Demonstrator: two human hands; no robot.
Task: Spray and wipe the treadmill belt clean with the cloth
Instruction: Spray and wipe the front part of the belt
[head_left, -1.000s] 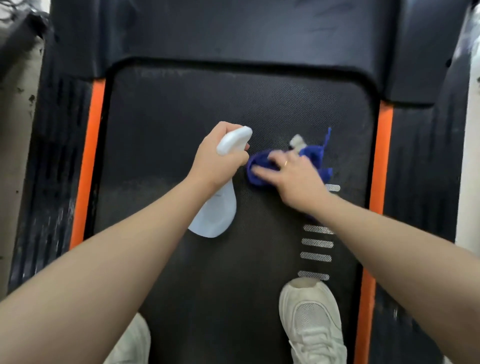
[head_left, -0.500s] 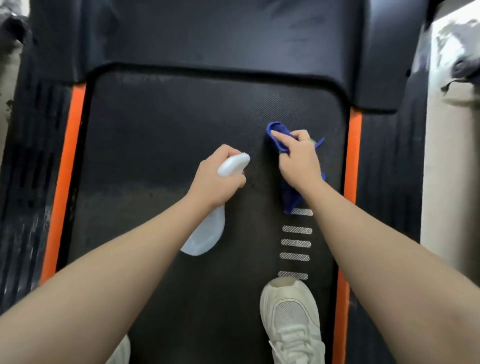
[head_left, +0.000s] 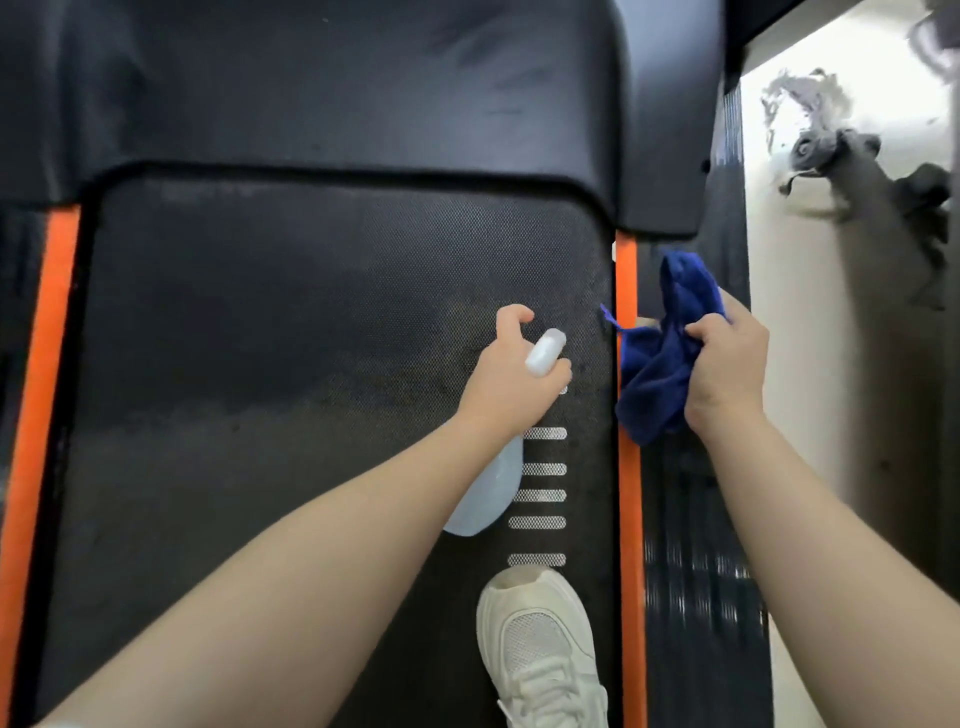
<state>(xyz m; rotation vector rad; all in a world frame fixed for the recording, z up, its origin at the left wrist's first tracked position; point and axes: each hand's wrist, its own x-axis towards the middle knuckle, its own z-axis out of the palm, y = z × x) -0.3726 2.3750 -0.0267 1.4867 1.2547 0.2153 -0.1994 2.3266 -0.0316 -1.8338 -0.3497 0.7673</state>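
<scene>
Treadmill belt (head_left: 291, 364) looks partly wiped, streaks remaining mid-width, while the right hand (head_left: 727, 374) grips the bunched blue cloth (head_left: 660, 374) off its right edge and the left hand (head_left: 511, 379) grips the spray bottle (head_left: 488, 493) above its right side.

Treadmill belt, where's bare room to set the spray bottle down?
The belt lies bare between the left orange strip and your left hand. Crowded on the right: bottle, white shoe, cloth over the right rail.
</scene>
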